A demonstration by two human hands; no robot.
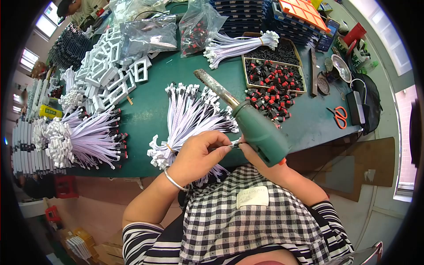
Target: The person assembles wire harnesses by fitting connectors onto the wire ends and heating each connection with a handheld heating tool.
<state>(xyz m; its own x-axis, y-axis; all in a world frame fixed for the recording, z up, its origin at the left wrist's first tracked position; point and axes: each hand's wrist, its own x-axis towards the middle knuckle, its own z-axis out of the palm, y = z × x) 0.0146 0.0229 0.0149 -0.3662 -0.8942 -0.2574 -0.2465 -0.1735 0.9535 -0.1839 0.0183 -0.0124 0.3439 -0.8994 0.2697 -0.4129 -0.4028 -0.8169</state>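
Note:
My left hand (201,154), with a bangle at the wrist, pinches the end of a small white connector (235,143) between thumb and index finger. On the connector's other side is my right hand (252,154), its fingers partly hidden behind a green heat gun (260,130). The heat gun's metal nozzle (216,88) points to the upper left. Beside my left hand a fanned bundle of white ribbon cables (181,119) lies on the green table (148,110). Black-and-red switches (274,99) are piled behind the heat gun, some in a cardboard box (276,62).
White frames (104,73) and another cable bundle (88,137) lie at the left. Plastic bags (150,37) and tied cables (243,46) are at the back. Orange scissors (340,117) lie at the right. A person (84,11) is at the upper left.

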